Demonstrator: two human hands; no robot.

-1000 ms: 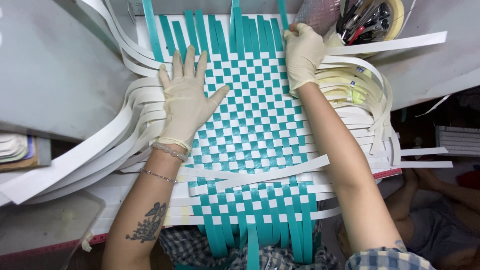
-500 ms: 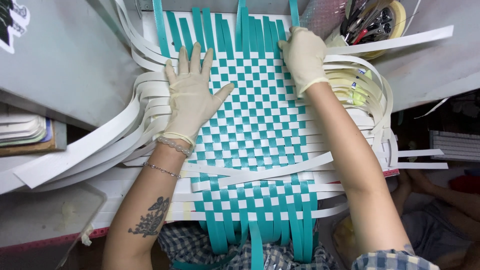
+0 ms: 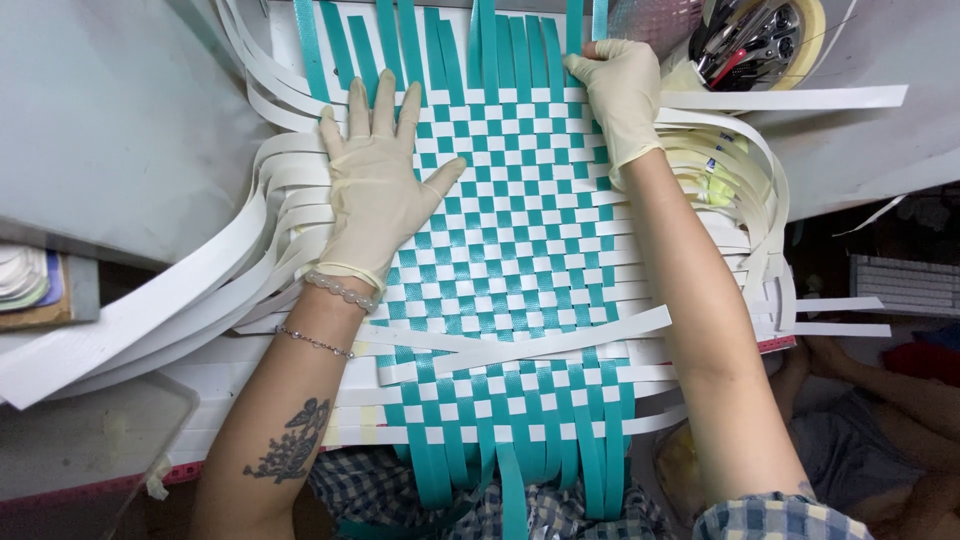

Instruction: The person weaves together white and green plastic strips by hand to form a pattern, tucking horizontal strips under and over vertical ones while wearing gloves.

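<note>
A flat woven mat [image 3: 510, 250] of teal and white plastic strips lies in front of me in a checker pattern. My left hand [image 3: 378, 190], in a pale glove, rests flat on the mat's left part with fingers spread. My right hand [image 3: 618, 90], also gloved, is curled at the mat's top right corner, its fingers closed on a teal strip [image 3: 574, 25] there. Loose white strips [image 3: 180, 300] fan out from the left edge and loop at the right side [image 3: 740, 170]. Teal strip ends [image 3: 515, 480] hang over my lap.
A container of tools with a tape roll [image 3: 760, 35] stands at the top right. Grey table surface [image 3: 110, 110] lies to the left, with a stack of flat items [image 3: 30, 285] at its edge. Another person [image 3: 880, 420] sits low at the right.
The view has shifted slightly. Both hands stay in nearly the same places on the mat; the right hand has curled tighter at the top right corner.
</note>
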